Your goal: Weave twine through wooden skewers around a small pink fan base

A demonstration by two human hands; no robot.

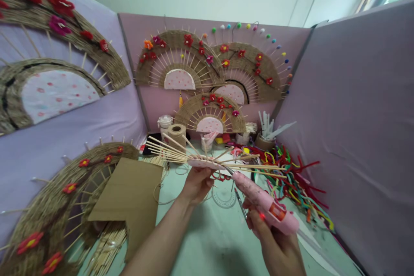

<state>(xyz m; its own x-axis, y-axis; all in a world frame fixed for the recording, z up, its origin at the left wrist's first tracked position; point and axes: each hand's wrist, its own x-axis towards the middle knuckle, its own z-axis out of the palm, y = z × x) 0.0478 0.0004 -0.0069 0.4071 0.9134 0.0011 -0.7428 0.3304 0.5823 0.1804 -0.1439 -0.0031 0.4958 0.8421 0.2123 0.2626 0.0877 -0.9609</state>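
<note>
My left hand (198, 184) grips from below a pink dotted fan base (204, 162), held up above the table and seen nearly edge-on. Thin wooden sticks (164, 150) fan out from the base to the left, the back and the right. In my right hand (267, 228) is a pink hot glue gun (258, 198), its red light lit. The gun's nozzle meets the right end of the base, near the sticks there; whether glue is flowing cannot be seen.
A clear protractor (224, 196) lies below my hands. Cardboard (129, 194) and loose sticks (108, 246) are at left. Bright pipe cleaners (291, 185) heap at right. A twine roll (177, 136) stands behind, before finished woven fans (211, 114). Fabric-covered panels (343, 129) surround the table.
</note>
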